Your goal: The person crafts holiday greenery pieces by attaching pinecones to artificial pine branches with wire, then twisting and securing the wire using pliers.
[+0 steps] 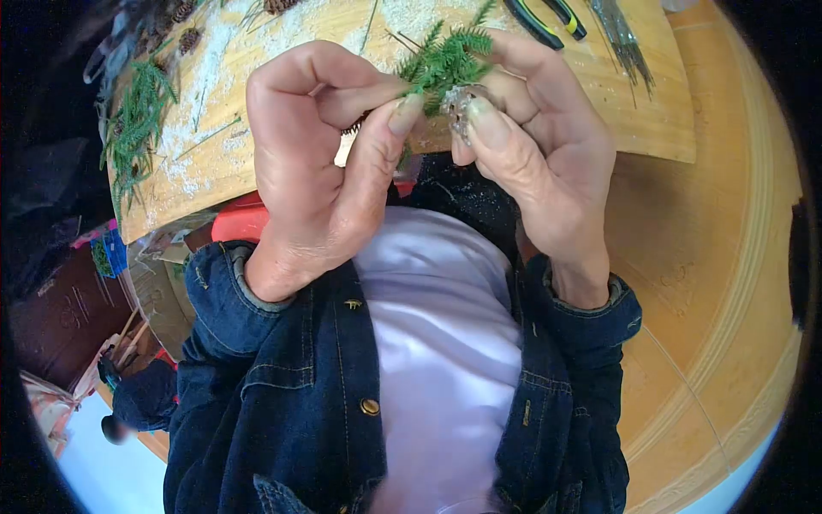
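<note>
My left hand (321, 154) pinches the base of a green artificial pine sprig (445, 60) between thumb and forefinger, above the table's near edge. Close beside it, my right hand (544, 128) holds a small brownish, whitish-flecked piece (460, 107) between thumb and fingers, against the sprig's lower right side. The piece may be a pine cone, but its form is partly covered by the thumb. Another dark scaly thing shows partly behind my left thumb.
The wooden table (646, 128) carries white flakes. Pine sprigs (141, 120) lie at its left, pine cones (189, 39) at the upper left, black-and-yellow pliers (544, 19) and thin wires (623, 43) at the upper right. A person (145, 398) is at the lower left.
</note>
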`<state>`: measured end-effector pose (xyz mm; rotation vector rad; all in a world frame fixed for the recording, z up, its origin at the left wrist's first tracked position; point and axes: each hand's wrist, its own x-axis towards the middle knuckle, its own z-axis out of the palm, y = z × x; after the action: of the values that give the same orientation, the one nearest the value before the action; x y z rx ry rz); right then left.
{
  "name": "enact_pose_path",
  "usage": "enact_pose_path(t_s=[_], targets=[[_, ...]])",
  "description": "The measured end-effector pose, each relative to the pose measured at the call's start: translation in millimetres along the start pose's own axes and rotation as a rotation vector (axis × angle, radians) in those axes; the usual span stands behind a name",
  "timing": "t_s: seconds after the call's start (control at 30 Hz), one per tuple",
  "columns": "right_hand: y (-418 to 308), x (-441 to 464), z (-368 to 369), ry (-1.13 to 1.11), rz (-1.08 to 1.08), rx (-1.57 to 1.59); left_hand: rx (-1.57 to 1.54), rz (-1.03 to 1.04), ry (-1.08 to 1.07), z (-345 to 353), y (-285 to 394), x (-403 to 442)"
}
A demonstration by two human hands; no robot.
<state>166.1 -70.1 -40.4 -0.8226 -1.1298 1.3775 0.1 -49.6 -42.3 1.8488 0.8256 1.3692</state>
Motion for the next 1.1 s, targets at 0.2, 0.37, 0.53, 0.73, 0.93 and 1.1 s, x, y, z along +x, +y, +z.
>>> enact_pose_path(t_s=[0.2, 0.37, 0.53, 0.73, 0.93, 1.1], targets=[[7, -1, 0, 0.013, -0.061, -0.118, -0.181, -0.341, 0.046, 7, 14, 0], [7, -2, 0, 0.006, -0.033, -0.162, -0.221, -0.468, -0.019, 2, 8, -1], [-5, 4, -14, -0.140, 0.121, -0.114, 0.286, 0.103, -0.282, -16, -8, 8], [3, 2, 1, -0.070, 0.093, -0.218, -0.247, -0.520, -0.026, -2, 12, 0], [8, -5, 6, -0.058, 0.021, -0.351, -0.411, -0.687, 0.060, -5, 16, 2], [-18, -8, 8, 0.049, 0.077, -0.407, -0.130, -0.375, -0.083, -19, 4, 2]])
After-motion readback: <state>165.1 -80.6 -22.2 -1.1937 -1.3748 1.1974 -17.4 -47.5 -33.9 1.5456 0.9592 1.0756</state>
